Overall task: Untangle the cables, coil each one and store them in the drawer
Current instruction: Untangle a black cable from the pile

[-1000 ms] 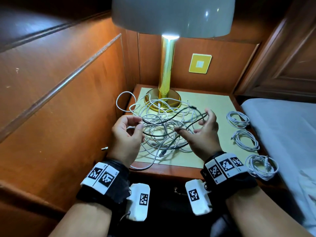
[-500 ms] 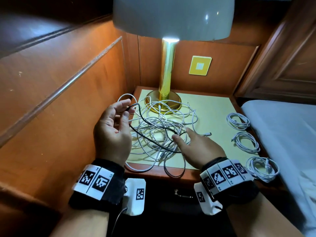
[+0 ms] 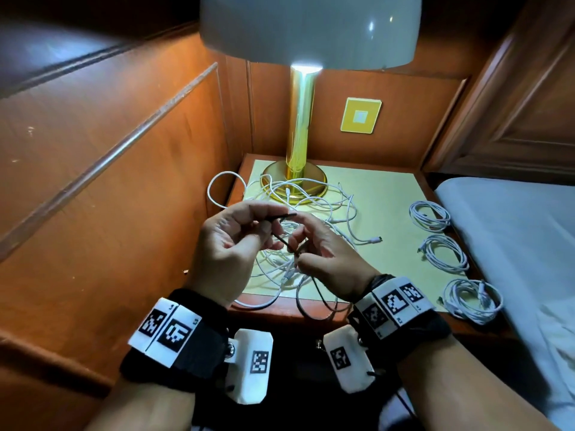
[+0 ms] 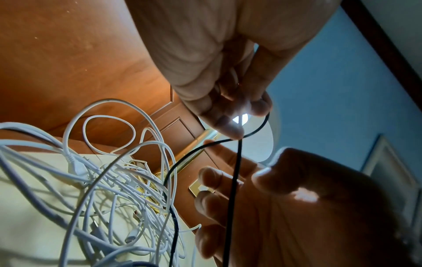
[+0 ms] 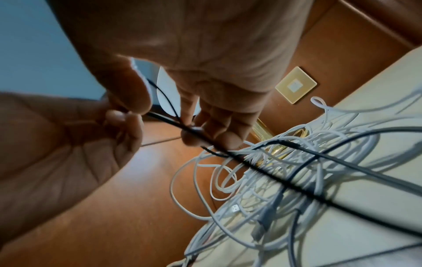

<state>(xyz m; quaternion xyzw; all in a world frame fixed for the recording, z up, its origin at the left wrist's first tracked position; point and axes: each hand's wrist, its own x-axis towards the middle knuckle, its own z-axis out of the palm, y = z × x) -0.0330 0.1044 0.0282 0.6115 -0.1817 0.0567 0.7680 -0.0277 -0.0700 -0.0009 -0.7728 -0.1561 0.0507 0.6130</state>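
Observation:
A thin black cable [image 3: 285, 241] runs from the tangle of white cables [image 3: 314, 209] on the nightstand top [image 3: 385, 200] up to both hands. My left hand [image 3: 268, 219] pinches its end between thumb and fingers, the tip sticking out to the right. My right hand [image 3: 299, 248] pinches the same cable just below and to the right. In the left wrist view the left fingertips [image 4: 233, 131] hold a small loop of the black cable [image 4: 235, 180]. The right wrist view shows the right hand [image 5: 194, 131] holding the black cable [image 5: 251, 162] above the tangle.
Three coiled white cables [image 3: 429, 216] [image 3: 444, 252] [image 3: 473, 301] lie in a row along the nightstand's right edge. A brass lamp base [image 3: 294, 181] stands at the back. Wood panelling closes the left side; a bed [image 3: 513, 244] is on the right. A drawer handle [image 3: 319, 344] shows below.
My right hand has lifted off the tangle and taken hold of the black cable. My left hand has moved right, so both hands now meet above the tangle.

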